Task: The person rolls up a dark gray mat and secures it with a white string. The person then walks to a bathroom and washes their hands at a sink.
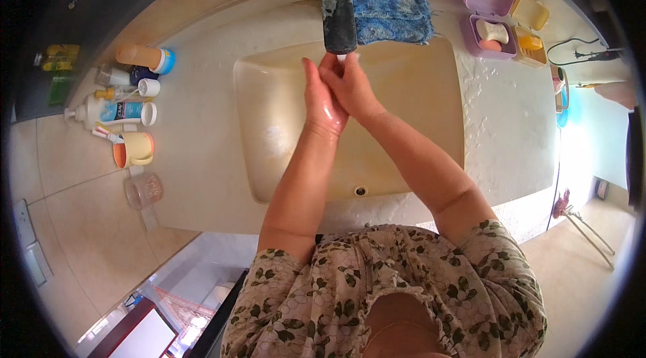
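Over the sink basin, just below the mouth of a dark, worn tap, my two hands meet. My left hand is wet and shiny, palm turned up, with one digit stretched out apart on its left side. Across its palm lies the thumb side of my right hand, which clasps it; the right fingers are partly hidden behind. A small white patch of water shows at the tap's mouth, by the fingertips. No object is visible in either hand.
Behind the basin lies a folded blue cloth. Right of it stand a purple soap box and a yellow soap box, lids up. Bottles, including a white pump bottle, and a yellow mug line the left edge. The right counter is wet.
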`<state>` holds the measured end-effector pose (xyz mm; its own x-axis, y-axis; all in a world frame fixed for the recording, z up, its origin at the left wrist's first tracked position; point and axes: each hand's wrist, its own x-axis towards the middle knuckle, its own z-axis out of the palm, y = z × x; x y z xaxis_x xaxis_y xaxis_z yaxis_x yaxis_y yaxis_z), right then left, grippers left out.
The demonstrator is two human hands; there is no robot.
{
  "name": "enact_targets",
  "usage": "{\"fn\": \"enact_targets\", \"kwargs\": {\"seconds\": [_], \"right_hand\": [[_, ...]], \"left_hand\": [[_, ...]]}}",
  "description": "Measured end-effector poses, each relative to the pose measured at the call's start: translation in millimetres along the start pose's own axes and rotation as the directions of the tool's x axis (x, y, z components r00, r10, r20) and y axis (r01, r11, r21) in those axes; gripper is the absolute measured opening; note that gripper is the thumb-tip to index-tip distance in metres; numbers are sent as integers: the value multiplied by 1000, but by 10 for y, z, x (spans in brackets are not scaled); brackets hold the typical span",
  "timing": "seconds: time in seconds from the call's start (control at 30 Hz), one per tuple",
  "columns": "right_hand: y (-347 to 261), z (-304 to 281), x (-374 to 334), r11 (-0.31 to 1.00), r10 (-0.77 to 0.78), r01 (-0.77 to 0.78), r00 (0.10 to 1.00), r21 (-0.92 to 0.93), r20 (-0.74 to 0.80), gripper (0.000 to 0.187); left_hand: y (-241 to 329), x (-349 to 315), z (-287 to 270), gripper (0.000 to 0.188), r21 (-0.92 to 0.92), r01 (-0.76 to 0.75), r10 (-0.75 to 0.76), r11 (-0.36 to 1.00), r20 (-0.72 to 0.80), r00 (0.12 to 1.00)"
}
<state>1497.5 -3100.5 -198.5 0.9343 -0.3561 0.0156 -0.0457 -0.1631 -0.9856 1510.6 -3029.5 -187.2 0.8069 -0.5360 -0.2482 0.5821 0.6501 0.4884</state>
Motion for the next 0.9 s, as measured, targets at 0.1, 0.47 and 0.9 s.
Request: {"fn": "enact_targets", "kwargs": {"seconds": [0.1, 0.47, 0.9], "right_hand": [[398, -159, 391, 928, 324, -331, 944, 170, 67, 35], [448, -108, 353, 905, 326, -309, 945, 292, -12, 35], [44, -71, 55, 984, 126, -145, 976, 104, 176, 37]], "left_hand": [[-292, -16, 207, 59, 48, -33, 38, 998, -115, 993], [-350, -52, 154, 59, 144, -17, 28, 989, -77, 997], [-221, 52, -113, 54, -138, 125, -147, 982, -163, 976]]}}
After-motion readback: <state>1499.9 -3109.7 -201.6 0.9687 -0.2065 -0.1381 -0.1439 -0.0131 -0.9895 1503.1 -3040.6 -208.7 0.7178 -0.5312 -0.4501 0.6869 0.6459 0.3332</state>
